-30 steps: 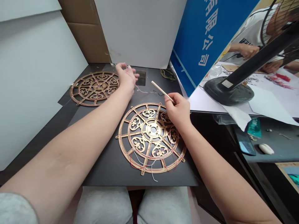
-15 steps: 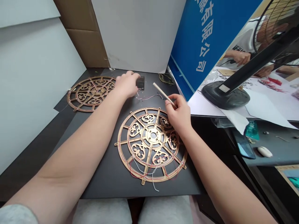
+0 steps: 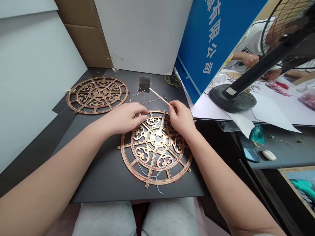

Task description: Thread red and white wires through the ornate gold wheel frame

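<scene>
My right hand (image 3: pixel 181 117) is closed around a thin pale stick (image 3: pixel 158 96), which points up and to the left. That hand is over the upper right edge of a near openwork wooden wheel (image 3: pixel 158 131) with scroll cut-outs. Red and white wires (image 3: pixel 157 178) trail loosely across the wheel's lower part. At its upper left rim is my left hand (image 3: pixel 129 116), thumb and forefinger curled close together; what is between them, if anything, I cannot make out. Thin wires (image 3: pixel 135 95) lie on the table just behind the wheel.
A second wired wooden wheel (image 3: pixel 98 94) lies at the back left of the dark table (image 3: pixel 103 173). White boards (image 3: pixel 142 36) and a blue panel (image 3: pixel 197 49) wall off the back. At right stand a black fan (image 3: pixel 232 98) and a co-worker's hand (image 3: pixel 250 60).
My left hand has come from the dark patch at the back towards me, to the near wheel's rim. The stick, still in my right hand, now lies flatter.
</scene>
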`<state>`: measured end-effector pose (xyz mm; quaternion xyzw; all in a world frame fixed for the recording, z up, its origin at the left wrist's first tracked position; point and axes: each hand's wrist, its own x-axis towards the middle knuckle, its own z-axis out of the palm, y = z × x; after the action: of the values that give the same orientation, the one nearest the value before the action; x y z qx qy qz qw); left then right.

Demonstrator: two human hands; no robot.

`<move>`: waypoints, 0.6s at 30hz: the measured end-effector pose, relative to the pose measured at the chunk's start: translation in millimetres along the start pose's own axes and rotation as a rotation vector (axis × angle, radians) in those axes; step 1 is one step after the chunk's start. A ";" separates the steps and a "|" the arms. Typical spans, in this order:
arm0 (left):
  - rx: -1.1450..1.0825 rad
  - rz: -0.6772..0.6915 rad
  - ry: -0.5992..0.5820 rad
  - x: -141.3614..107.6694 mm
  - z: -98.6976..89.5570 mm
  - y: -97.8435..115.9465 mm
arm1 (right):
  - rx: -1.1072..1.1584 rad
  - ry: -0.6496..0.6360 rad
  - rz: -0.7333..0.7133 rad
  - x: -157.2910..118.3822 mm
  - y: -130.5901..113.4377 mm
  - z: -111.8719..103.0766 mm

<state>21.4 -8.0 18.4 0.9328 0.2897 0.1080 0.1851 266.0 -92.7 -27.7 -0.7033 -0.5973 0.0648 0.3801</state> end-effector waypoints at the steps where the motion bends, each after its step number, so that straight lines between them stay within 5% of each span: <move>1: -0.021 0.093 -0.024 -6.3 7.2 -1.7 | 0.005 -0.007 0.008 0.0 0.6 -0.1; 7: 0.009 0.258 -0.058 -11.9 32.5 -17.8 | 0.034 0.017 0.020 -2.6 -1.9 -1.0; 15: 0.008 0.203 -0.057 -12.0 23.6 -32.3 | 0.003 0.010 0.178 2.3 -5.4 -16.6; 18: 0.004 0.168 -0.065 -13.8 21.9 -38.8 | 0.019 -0.103 0.163 3.3 -7.0 -26.5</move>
<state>-2.5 7.4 -18.6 0.9572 0.2044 0.0923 0.1829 275.8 -101.9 -3.6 -0.7418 -0.5561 0.1370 0.3489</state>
